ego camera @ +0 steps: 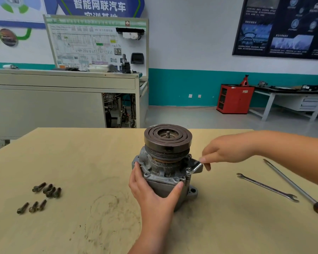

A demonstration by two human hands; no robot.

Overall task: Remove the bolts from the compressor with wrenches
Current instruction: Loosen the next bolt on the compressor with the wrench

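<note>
A grey metal compressor (165, 165) with a dark round pulley on top stands upright in the middle of the table. My left hand (152, 189) grips its body from the front, thumb on the right side. My right hand (226, 150) pinches the end of a short silver wrench (195, 168), whose head sits on a bolt (188, 170) at the compressor's right flange. Several removed dark bolts (47, 189) lie on the table at the left, in two small groups.
A long open-ended wrench (266, 186) lies on the table to the right, and beside it a screwdriver (294, 187) with a red handle. The wooden table (81, 162) ends at the far edge behind the compressor. Benches and a red cabinet stand in the background.
</note>
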